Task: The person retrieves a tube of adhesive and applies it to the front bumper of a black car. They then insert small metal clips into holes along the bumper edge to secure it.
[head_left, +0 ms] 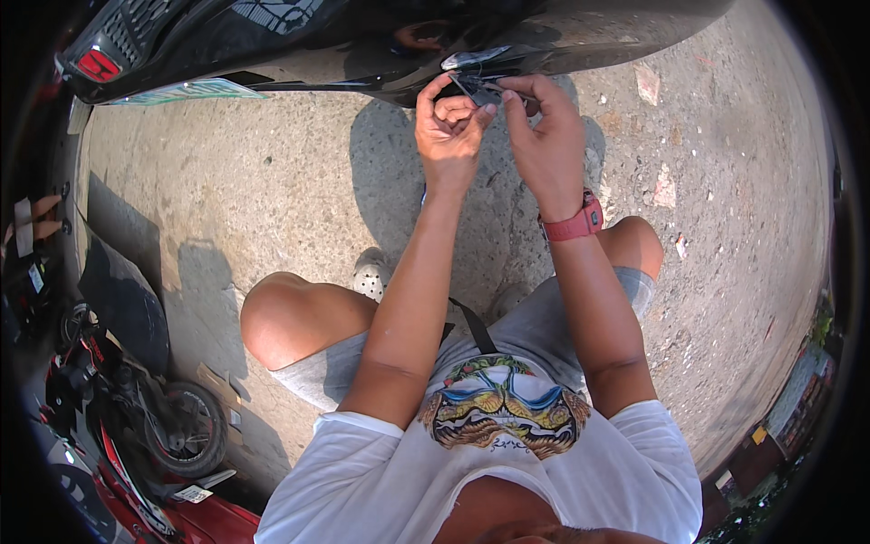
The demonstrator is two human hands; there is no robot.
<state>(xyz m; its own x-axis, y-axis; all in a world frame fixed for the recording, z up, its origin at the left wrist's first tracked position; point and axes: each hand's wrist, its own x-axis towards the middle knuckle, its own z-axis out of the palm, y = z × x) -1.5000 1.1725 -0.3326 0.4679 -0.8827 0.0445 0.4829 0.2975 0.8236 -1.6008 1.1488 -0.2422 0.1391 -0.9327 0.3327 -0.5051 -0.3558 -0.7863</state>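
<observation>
At the lower edge of a glossy black car bumper (317,68), my two hands meet around a small dark piece (484,92). My left hand (448,131) pinches its left side between thumb and fingers. Thumb and forefinger of my right hand (547,127) close on its right side. What exactly the piece is, and whether it is joined to the bumper, I cannot make out. Just above my fingertips sits a clear lamp (474,58) set into the bumper. A red watch (573,222) is on my right wrist.
Rough concrete ground (272,181) lies below me, with pale scraps (665,186) on the right. A licence plate (186,91) hangs on the car's front at left. Motorbikes, one with a black wheel (188,431), stand at lower left near a dark panel (124,304).
</observation>
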